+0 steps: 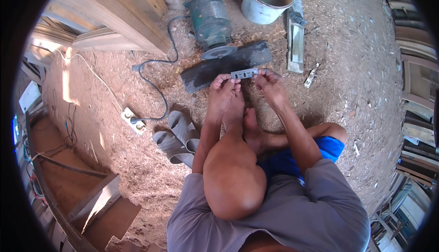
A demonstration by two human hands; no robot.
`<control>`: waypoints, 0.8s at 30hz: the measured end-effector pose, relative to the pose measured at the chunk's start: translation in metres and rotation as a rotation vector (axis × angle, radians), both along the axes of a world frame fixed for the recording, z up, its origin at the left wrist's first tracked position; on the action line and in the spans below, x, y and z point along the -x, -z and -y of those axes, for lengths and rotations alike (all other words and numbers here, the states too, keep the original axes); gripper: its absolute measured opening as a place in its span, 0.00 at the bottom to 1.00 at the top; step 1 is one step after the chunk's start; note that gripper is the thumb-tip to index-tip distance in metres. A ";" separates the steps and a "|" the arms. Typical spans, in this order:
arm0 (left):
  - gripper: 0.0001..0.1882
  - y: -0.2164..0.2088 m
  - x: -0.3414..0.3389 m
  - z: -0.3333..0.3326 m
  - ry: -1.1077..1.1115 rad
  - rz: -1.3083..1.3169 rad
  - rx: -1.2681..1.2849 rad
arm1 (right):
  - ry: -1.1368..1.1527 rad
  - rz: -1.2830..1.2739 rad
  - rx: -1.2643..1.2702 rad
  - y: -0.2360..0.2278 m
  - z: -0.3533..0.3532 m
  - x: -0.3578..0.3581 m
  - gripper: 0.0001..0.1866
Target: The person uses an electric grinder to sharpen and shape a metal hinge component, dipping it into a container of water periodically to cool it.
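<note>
Between my two hands is a small flat grey planer blade [244, 74] with dark slots, held level by its ends. My left hand [224, 85] pinches its left end. The right end is gripped by the fingers of my right hand [270, 83]. Just beyond the blade lies a dark wooden board [196, 76] on the ground. A green bench grinder [209, 21] stands behind that board, with its grey grinding wheel [219, 53] facing me. Whether the wheel is turning I cannot tell. The blade is apart from the wheel.
A white bucket [256, 14] of murky liquid stands right of the grinder, near a long metal-and-wood piece [295, 46]. A black cable [160, 92] runs to a power strip [132, 120]. Grey sandals [176, 137] lie at my left. Timber frames [123, 14] stand at the far left.
</note>
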State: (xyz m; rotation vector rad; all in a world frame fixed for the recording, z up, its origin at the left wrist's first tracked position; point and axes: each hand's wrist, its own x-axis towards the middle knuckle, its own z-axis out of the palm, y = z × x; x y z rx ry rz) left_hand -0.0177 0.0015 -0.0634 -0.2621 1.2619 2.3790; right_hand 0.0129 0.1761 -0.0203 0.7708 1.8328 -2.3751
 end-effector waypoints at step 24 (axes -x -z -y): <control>0.06 0.034 0.067 0.038 -0.033 0.020 0.493 | -0.162 0.092 -0.299 0.063 0.044 0.076 0.08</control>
